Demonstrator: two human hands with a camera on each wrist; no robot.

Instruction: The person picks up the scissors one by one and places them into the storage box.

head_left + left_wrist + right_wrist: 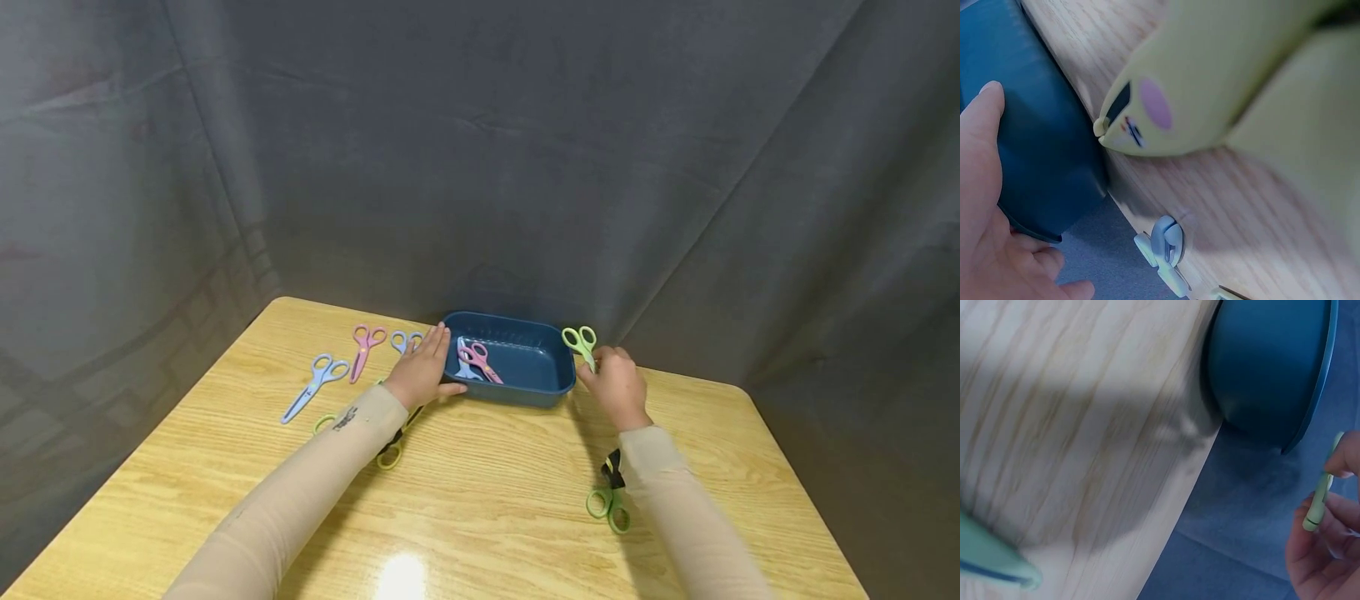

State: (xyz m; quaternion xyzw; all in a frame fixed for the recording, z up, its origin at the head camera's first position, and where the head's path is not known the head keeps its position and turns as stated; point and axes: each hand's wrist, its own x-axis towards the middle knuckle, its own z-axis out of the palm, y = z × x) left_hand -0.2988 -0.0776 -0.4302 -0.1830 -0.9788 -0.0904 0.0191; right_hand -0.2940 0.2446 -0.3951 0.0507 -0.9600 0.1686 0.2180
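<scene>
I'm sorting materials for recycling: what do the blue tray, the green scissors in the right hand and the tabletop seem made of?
Blue tray: probably smooth, semi-glossy molded plastic, given its rounded corners and soft highlights.
Green scissors: seemingly satin plastic, being evenly colored; blade material is unclear.
Tabletop: glossy wood or laminate, with visible grain and bright glare.

Wood-grain table point(487, 483) (glare spot near front); on it blue bin point(512, 397), pink scissors point(362, 354), light-blue scissors point(313, 385), green scissors point(611, 493).
</scene>
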